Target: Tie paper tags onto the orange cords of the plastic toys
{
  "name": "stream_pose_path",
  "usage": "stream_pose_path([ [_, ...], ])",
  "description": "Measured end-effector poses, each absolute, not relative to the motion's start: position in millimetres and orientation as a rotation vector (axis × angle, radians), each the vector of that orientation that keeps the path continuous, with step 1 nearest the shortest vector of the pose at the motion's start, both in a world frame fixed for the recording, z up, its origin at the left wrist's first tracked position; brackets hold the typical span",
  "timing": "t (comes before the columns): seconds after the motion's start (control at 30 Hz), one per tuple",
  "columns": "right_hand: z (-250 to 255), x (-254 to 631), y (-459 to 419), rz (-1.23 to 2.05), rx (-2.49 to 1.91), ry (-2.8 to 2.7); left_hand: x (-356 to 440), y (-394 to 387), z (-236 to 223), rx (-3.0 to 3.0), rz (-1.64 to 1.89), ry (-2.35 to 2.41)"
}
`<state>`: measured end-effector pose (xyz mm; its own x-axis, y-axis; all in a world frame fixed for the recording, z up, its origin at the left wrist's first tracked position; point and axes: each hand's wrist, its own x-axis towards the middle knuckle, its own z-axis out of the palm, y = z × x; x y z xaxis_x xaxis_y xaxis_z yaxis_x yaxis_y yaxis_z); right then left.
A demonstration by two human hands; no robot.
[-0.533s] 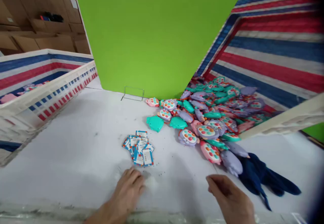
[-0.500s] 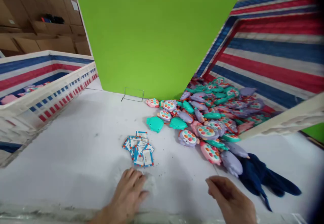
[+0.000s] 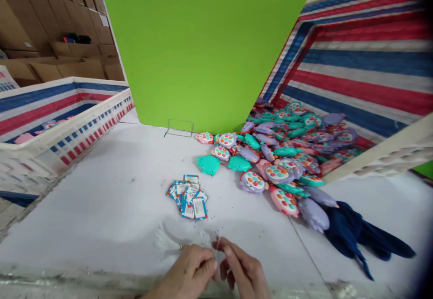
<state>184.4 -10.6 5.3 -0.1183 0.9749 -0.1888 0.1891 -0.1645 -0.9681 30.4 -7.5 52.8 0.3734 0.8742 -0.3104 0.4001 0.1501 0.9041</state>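
our right hand [image 3: 246, 269] pinches a thin pale strand [image 3: 218, 241] near the worktop's [image 3: 111, 200] front edge, beside our left hand [image 3: 192, 268], its fingers narrowed on something we cannot tell. just beyond lie white threads [image 3: 165, 238], then cards [image 3: 189, 197], with toys [image 3: 252, 182] heaped toward the far right corner.

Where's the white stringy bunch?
In the head view, the white stringy bunch lies on the table, left of centre and low in the picture, just beyond the left hand and below the blue-edged cards.
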Motion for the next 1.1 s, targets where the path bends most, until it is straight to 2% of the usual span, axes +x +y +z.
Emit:
stream_pose_path([
  [0.2, 7, 165, 8, 1.610, -1.116, -0.989, 37, -6, 50, 1.424, 0.487, 1.228],
  [0.37, 0, 169, 7, 1.787, -1.007, -0.949, 38, -4, 45, 1.333, 0.464, 1.237],
  [0.57, 7, 174, 20, 1.638, -1.120, -1.226, 36, -4, 34, 1.338, 0.438, 1.220],
  [0.73, 6, 170, 52, 1.423, -1.306, -1.305, 18, 31, 31, 1.947, 0.571, 1.583],
  [0.9, -5, 161, 74, 1.369, -1.419, -1.453, 8, 70, 23, 2.269, 0.350, 1.707],
  [1.1, -7, 146, 85, 1.371, -1.491, -1.495, 5, 81, 21, 2.300, 0.254, 1.611],
])
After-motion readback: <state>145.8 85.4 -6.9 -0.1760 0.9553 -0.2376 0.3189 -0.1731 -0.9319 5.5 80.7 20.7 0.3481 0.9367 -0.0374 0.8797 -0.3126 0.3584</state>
